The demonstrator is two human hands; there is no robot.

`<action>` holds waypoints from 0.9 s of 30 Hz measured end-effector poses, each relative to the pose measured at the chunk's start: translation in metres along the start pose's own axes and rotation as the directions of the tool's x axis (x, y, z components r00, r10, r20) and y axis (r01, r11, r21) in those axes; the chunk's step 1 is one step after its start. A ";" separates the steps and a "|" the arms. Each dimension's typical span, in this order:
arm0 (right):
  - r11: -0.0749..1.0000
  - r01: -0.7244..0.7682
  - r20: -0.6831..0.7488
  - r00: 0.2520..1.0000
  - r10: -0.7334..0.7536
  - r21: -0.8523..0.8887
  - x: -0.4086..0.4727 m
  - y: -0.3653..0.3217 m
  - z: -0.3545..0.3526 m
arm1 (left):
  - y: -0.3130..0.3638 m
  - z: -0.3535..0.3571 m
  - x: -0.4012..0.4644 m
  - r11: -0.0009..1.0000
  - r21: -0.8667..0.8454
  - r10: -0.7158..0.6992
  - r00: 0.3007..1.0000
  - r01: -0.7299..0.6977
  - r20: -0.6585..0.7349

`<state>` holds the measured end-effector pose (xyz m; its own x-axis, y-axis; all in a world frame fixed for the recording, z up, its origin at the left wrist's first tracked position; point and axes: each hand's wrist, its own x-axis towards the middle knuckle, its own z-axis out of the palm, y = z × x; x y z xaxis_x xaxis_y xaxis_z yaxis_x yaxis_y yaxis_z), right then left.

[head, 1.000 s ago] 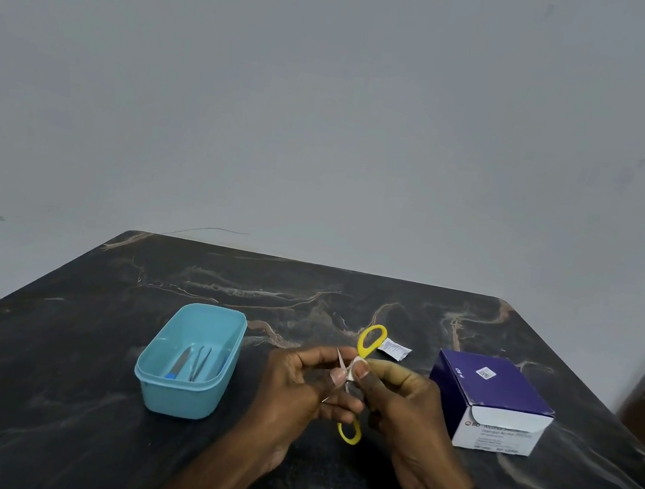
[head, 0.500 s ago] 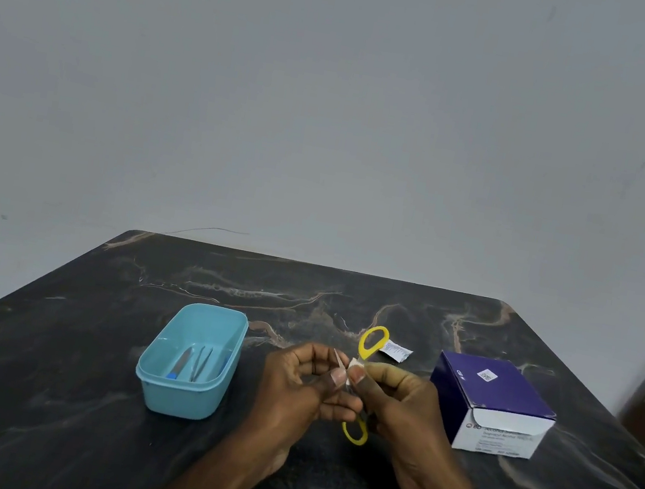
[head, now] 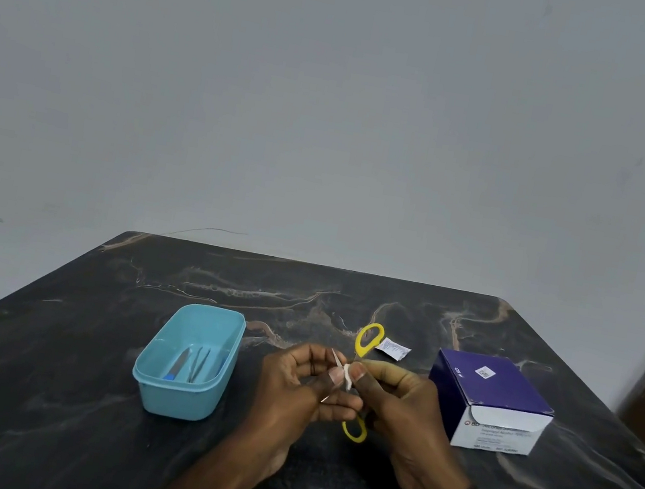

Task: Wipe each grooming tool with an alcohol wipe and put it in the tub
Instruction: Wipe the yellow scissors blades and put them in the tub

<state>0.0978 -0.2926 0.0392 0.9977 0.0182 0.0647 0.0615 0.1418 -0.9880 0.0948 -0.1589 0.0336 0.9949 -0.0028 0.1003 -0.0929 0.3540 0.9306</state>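
A dark marbled table (head: 345,303) carries all items; the tub serves as the reference point. To the right of the tub, well apart, stands a purple and white box (head: 492,402), its flap end facing the person. The light blue tub (head: 178,395) sits on the table left of the hands and holds slim metal tools (head: 189,365), lying lengthwise; their exact kind cannot be told. The left hand (head: 289,387), just right of the tub, has its fingers curled round the blades of the scissors (head: 368,338). The right hand (head: 401,400), further right, pinches a small white wipe (head: 346,376) against the blades between thumb and forefinger. The scissors are held above the table between both hands, blades parted, long axis running roughly away from the person: one yellow loop points away, the other shows below the fingers. A small white sachet (head: 393,347) lies beyond the hands, right of the tub.
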 end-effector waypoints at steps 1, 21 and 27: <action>1.000 -0.003 0.005 1.000 0.003 0.007 0.000 0.000 -0.001 | 0.000 0.000 0.000 1.000 -0.003 -0.002 1.000 0.002 0.005; 1.000 -0.015 0.035 0.999 0.014 0.018 -0.003 -0.008 -0.003 | 0.003 0.000 -0.002 1.000 -0.012 -0.015 0.998 0.016 0.056; 0.999 -0.003 -0.022 1.000 0.004 0.054 -0.003 -0.010 -0.003 | 0.002 -0.001 -0.002 0.999 -0.009 -0.030 0.994 0.031 0.103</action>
<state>0.0940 -0.2967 0.0487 0.9983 -0.0031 0.0579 0.0574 0.1951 -0.9791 0.0921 -0.1571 0.0351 0.9881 -0.1093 0.1083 -0.0618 0.3624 0.9300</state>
